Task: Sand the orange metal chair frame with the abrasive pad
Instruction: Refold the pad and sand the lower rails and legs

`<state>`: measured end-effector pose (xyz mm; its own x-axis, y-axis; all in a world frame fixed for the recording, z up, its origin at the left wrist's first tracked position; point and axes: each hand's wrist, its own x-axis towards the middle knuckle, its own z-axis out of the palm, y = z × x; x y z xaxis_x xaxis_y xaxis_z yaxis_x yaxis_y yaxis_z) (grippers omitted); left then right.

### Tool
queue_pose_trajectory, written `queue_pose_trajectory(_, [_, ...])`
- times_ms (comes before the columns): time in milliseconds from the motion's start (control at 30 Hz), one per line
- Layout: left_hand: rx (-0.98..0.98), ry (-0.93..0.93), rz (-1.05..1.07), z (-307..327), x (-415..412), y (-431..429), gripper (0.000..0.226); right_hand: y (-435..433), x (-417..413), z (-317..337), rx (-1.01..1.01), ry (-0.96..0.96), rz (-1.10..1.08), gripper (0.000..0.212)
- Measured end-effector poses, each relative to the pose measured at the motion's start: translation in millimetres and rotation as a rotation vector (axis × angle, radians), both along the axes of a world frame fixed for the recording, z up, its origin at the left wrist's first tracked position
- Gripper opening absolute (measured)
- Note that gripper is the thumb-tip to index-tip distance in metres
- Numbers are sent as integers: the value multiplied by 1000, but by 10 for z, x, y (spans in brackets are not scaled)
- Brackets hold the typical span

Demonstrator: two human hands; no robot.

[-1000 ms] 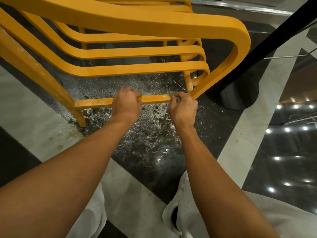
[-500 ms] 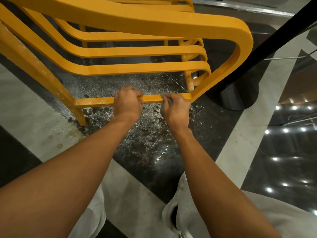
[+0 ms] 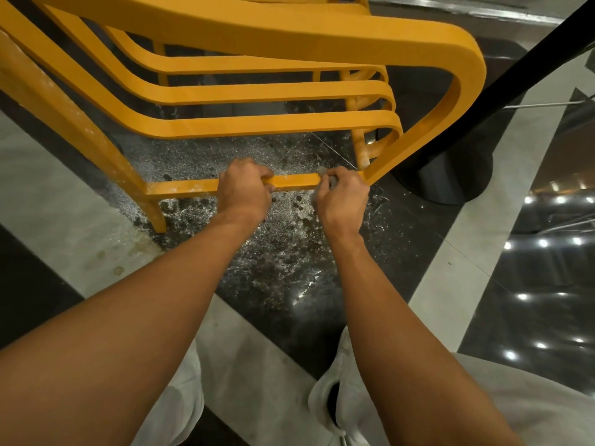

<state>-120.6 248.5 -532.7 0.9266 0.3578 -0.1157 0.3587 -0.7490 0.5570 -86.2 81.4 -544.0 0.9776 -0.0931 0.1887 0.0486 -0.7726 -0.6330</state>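
Orange metal chair frame [image 3: 322, 37] on the floor [image 3: 283, 259], both our hands on its lowest bar.
Nearest, our left hand [image 3: 244, 188] curls round the pale-scuffed crossbar [image 3: 186, 187]; our right hand [image 3: 343, 196] pinches the grey abrasive pad [image 3: 323, 174] against that bar by the corner. Beyond, smooth orange slats [image 3: 273, 123] curve back over the speckled dark floor, and a black pole base [image 3: 450, 178] stands behind.
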Motion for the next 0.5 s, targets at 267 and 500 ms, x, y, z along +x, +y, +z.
queue_pose_trajectory(267, [-16,8,9,-25,19,17,30,-75,3,57,-43,23,52,13])
queue_pose_trajectory(500, [-24,7,11,-32,25,16,31,-25,-16,70,-121,-6,135,16])
